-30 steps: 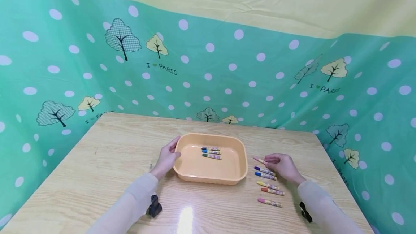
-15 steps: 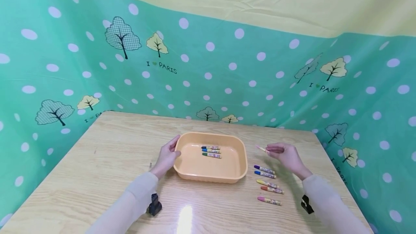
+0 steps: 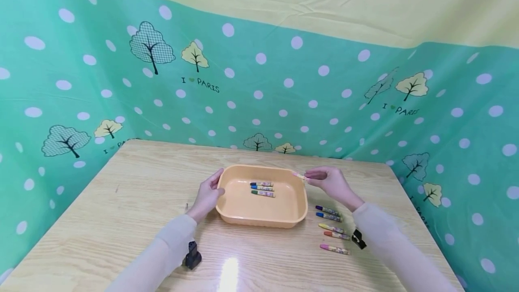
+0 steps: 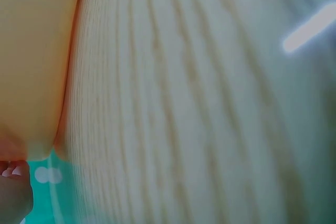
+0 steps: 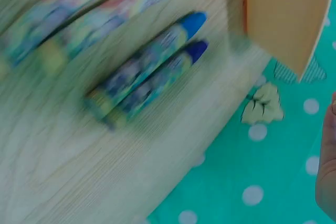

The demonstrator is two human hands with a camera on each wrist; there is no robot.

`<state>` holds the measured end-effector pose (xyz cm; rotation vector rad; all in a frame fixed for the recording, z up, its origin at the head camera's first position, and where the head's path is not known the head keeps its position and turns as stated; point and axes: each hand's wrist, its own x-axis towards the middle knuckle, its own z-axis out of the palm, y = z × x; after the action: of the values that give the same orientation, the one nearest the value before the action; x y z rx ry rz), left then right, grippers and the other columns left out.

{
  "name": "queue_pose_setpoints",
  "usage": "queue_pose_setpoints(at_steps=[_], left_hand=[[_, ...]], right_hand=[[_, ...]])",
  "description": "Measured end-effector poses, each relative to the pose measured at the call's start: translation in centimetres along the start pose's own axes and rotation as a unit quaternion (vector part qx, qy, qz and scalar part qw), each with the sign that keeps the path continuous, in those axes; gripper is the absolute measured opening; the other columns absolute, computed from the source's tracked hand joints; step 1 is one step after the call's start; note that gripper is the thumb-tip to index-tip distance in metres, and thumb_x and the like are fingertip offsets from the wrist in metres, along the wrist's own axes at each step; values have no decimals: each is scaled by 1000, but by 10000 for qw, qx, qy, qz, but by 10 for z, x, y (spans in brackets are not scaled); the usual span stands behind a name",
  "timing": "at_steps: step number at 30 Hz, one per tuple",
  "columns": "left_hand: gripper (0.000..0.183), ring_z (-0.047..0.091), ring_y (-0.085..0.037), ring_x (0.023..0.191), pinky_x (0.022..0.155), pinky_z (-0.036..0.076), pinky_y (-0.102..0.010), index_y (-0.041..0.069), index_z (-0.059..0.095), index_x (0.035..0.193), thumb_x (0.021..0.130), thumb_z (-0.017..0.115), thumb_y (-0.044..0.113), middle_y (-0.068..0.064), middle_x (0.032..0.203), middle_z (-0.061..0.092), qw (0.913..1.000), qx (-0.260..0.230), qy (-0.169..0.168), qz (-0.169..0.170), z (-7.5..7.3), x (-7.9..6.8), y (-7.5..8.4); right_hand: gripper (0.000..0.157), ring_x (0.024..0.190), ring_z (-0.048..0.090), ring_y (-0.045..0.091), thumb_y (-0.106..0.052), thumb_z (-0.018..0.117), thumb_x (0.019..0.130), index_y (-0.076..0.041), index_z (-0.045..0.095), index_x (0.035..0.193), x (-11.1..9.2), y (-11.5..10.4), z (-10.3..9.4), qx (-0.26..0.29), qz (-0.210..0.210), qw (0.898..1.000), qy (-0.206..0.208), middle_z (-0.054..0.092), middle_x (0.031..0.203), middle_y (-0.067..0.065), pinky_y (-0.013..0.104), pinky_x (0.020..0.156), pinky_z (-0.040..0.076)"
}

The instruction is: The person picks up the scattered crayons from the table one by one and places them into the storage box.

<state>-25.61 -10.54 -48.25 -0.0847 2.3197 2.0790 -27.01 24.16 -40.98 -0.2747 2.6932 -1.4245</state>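
Observation:
A peach-coloured plastic tray [image 3: 284, 211] stands on the table. My left hand [image 3: 207, 198] grips its left rim, thumb on the inside. Between the fingertips of my right hand [image 3: 330, 184] is a pale pink crayon [image 3: 299, 176] in a patterned wrapper, held over the tray's far right corner. Lying side by side in the tray are a black crayon [image 3: 261, 184], a blue crayon [image 3: 262, 188] and a green crayon [image 3: 263, 193]. The left wrist view catches the tray's outer wall [image 4: 31, 66] and part of my left hand [image 4: 13, 192]. In the right wrist view the held crayon is hidden.
Right of the tray several crayons lie in a loose column: purple [image 3: 327, 211], dark blue [image 3: 329, 216], yellow [image 3: 332, 228], orange-red [image 3: 337, 235] and pink [image 3: 334, 249]. A green dotted curtain [image 3: 259, 75] hangs behind the wooden table [image 3: 134, 184].
My right hand has lifted the pale pink crayon off the table and carried it left and away from me to the tray's rim. My left hand stays on the tray.

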Motion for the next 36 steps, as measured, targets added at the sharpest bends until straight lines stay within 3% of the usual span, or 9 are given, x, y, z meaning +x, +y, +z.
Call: queue_pose_setpoints(at_steps=[8, 15, 22, 36], left_hand=[[69, 34, -29, 132, 106, 37, -37, 9, 30, 143, 79, 46, -10, -15, 148, 30, 9999, 67, -57, -68, -3, -2, -1], [69, 34, -31, 132, 106, 36, -38, 8, 29, 143, 78, 46, -11, -16, 147, 29, 9999, 74, -53, -48, -1, -4, -2], [70, 33, -29, 133, 106, 36, -37, 9, 30, 143, 78, 46, -11, -15, 148, 30, 10000, 39, -5, -53, 1, -2, -1], [69, 33, -33, 132, 106, 36, -40, 7, 31, 142, 77, 46, -12, -17, 147, 30, 10000, 33, 11, -14, 0, -5, 3]], right_hand=[[29, 90, 67, 20, 0, 68, 76, -2, 66, 105, 15, -9, 38, 174, -38, 9997, -183, 70, 99, 12, 26, 78, 57], [29, 88, 67, 21, 5, 68, 74, 0, 67, 103, 26, -8, 65, 429, -77, 9990, -74, 70, 97, 13, 26, 77, 57], [29, 88, 67, 19, 4, 68, 73, -3, 67, 102, 31, -9, 83, 513, 24, 9986, -144, 70, 96, 10, 26, 79, 57], [29, 82, 66, 18, 6, 68, 72, 2, 67, 100, 26, -10, 111, 399, -290, 9963, -699, 70, 92, 12, 23, 73, 57]])
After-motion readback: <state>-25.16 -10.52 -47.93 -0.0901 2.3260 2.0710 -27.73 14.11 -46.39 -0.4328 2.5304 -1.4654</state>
